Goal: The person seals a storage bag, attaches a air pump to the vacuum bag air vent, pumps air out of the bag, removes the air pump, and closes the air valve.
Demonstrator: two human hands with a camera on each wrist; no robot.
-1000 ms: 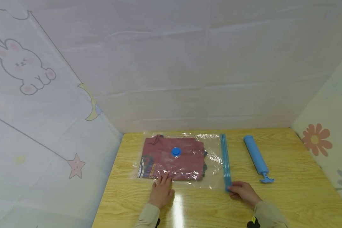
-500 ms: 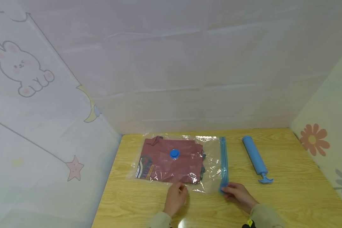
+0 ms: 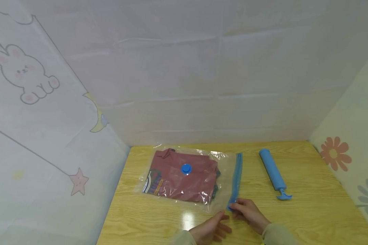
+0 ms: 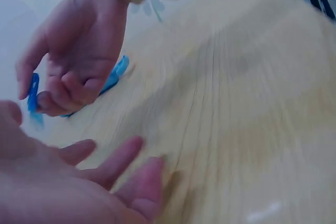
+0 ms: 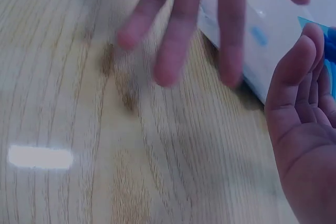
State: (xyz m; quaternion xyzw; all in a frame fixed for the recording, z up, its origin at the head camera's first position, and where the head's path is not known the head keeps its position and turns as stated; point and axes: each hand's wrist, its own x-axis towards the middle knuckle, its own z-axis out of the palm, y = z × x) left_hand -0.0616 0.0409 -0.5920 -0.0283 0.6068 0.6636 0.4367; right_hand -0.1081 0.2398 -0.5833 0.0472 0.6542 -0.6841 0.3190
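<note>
Head view: locate clear rectangular plastic bag (image 3: 224, 185) on yellow wood-grain table (image 3: 153, 223), near left hand (image 3: 210, 229), spread and empty. Expect light, limp, slippery handling; hold by likely stiffer blue zip strip (image 3: 237, 175), pinched at near end in right hand (image 3: 249, 214).

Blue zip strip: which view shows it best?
Head: the blue zip strip shows nearly whole along the clear bag, down to the right hand, which pinches its near end. Left wrist catches only a scrap at that hand; right wrist, a piece cut off by the frame and partly behind that hand.
</note>
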